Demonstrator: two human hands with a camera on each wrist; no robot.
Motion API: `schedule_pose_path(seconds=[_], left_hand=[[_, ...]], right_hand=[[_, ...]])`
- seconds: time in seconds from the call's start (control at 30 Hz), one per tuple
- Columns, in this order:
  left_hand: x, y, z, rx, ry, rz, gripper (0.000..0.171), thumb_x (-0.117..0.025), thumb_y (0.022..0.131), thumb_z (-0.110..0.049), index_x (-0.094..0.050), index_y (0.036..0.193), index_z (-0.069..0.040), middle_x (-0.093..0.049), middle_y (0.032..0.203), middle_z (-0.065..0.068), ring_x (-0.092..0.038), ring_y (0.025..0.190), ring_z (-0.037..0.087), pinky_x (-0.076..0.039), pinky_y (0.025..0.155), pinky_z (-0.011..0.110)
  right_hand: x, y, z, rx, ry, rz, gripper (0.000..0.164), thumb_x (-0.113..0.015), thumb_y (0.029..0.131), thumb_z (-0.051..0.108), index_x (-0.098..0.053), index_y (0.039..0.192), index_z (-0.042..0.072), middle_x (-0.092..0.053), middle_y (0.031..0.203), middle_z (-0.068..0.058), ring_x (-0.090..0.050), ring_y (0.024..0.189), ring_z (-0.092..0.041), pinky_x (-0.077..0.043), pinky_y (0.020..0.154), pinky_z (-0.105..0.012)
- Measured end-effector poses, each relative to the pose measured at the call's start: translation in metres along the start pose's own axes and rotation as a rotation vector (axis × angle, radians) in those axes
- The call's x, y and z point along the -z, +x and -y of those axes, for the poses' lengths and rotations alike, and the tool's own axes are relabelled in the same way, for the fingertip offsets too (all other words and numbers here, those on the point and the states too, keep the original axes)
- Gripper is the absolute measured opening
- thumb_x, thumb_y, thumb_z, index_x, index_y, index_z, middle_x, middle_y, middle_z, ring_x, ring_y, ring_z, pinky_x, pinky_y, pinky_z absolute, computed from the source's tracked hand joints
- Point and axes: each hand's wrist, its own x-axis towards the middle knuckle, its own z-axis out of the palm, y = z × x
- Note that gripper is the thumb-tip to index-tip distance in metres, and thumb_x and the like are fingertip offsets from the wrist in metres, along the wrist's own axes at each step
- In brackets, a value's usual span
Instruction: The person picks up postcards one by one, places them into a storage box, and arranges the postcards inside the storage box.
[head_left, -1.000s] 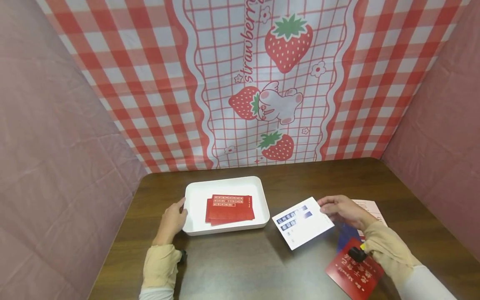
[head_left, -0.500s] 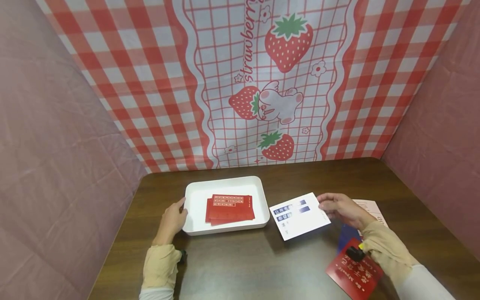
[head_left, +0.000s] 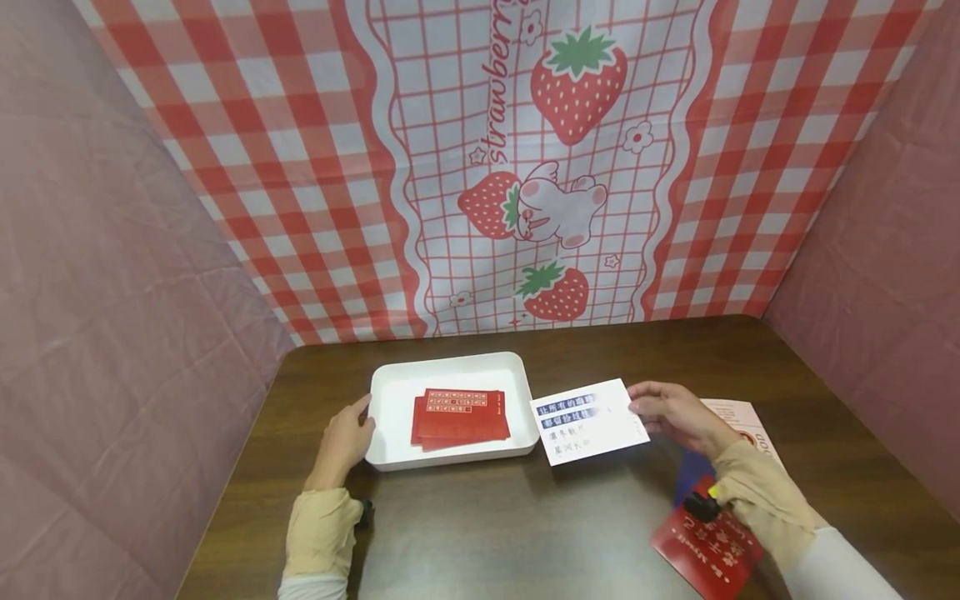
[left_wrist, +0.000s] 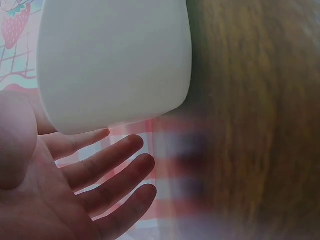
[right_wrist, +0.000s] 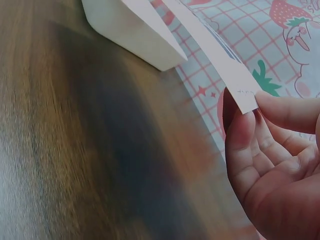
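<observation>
Card [head_left: 588, 421] has shifted left and a bit away from me over the last second; it's also turned, so its long edges now sit closer to parallel with the tray [head_left: 392, 417]; printed face up, glare partly off the print, so I can read more of the lettering; my right hand [head_left: 678, 417] came along with it, fingertips [right_wrist: 242, 127] clamped on the card's right end, rest of it held up off the table [head_left: 465, 533]; left corner now reaches the tray's right rim in the head view, whether touching or just above it I can't tell; my left hand [head_left: 342, 442] and the tray haven't moved; left fingers [left_wrist: 107, 162] spread and nearly straight at the tray's left end, can't tell if the thumb grips the rim; red cards [head_left: 461, 421] in the tray unchanged; my read: gain is position and alignment, card still outside the tray and not put down; loose red card [head_left: 708, 550], blue card [head_left: 692, 475] and pale pink sheet [head_left: 738, 412] remain on the right, partly under my right arm.
</observation>
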Motion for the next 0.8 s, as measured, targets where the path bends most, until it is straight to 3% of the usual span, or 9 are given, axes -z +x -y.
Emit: schedule_pose_path(seconds=[0.8], left_hand=[[0.002, -0.003, -0.003, -0.021, 0.018, -0.006, 0.050, -0.044, 0.095, -0.011, -0.044, 0.143, 0.003, -0.048, 0.140, 0.032, -0.045, 0.130, 0.049, -0.037, 0.107, 0.061]], right_hand=[[-0.031, 0.017, 0.016, -0.022, -0.011, -0.026, 0.016, -0.055, 0.095, 0.006, -0.054, 0.111, 0.007, -0.064, 0.085, 0.006, -0.063, 0.078, -0.008, -0.056, 0.073, -0.027]])
